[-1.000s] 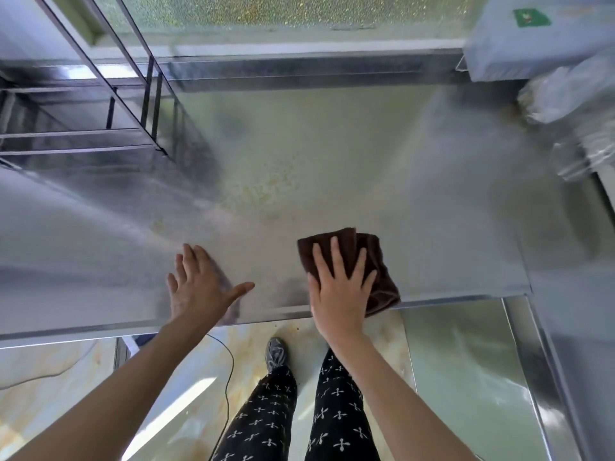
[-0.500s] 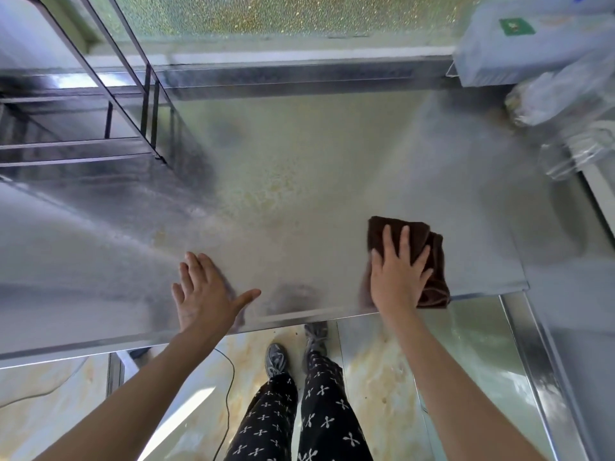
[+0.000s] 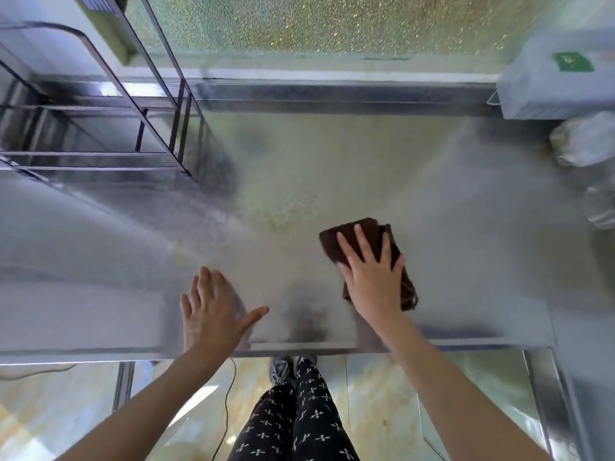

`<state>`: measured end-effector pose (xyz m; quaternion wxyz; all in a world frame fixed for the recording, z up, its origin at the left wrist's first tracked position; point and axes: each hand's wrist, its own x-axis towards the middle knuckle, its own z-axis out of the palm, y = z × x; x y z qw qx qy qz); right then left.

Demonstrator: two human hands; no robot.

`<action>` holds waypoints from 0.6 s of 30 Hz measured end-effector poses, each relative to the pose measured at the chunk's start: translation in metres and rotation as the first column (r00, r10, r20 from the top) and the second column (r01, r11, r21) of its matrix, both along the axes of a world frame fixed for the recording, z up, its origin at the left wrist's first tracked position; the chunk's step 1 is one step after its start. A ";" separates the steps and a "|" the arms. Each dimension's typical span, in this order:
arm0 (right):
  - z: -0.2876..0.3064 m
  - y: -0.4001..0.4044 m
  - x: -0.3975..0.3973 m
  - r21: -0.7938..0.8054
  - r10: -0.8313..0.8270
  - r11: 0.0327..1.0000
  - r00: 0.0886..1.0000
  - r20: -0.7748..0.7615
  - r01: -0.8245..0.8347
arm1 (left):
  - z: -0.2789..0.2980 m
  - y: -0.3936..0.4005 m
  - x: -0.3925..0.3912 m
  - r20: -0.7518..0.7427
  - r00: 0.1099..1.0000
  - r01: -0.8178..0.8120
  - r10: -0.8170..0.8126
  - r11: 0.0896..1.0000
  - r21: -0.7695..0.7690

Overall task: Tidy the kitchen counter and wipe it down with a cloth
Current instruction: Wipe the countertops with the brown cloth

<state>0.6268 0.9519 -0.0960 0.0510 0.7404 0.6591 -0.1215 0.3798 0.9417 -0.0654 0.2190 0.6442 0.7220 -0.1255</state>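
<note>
On the counter [image 3: 332, 181], right hand [image 3: 369, 281] fingers [image 3: 361, 241] spread, pressing the cloth [image 3: 372, 231].

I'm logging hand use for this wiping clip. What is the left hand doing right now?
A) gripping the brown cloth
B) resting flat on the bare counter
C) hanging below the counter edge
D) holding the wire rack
B: the left hand lies flat with fingers spread on the steel counter, while the right hand presses the brown cloth.
</note>
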 end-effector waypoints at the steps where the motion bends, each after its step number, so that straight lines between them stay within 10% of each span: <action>1: 0.001 0.010 0.019 -0.017 -0.045 0.999 0.999 0.013 0.046 | 0.003 0.006 -0.002 0.019 1.000 -0.015 0.015 0.999 0.029; 7: 0.007 0.050 0.017 -0.067 -0.332 0.942 0.942 -0.054 0.328 | 0.007 0.042 -0.012 0.124 0.992 0.009 -0.020 0.996 0.087; 15: 0.004 0.042 -0.079 0.037 0.347 0.938 0.936 -0.059 -0.346 | -0.008 0.044 -0.014 0.087 0.989 0.124 -0.123 0.992 -0.011; 18: 0.000 0.063 -0.036 0.047 0.372 0.928 0.928 -0.015 -0.371 | -0.009 0.045 -0.016 0.048 0.988 0.149 -0.149 0.989 0.007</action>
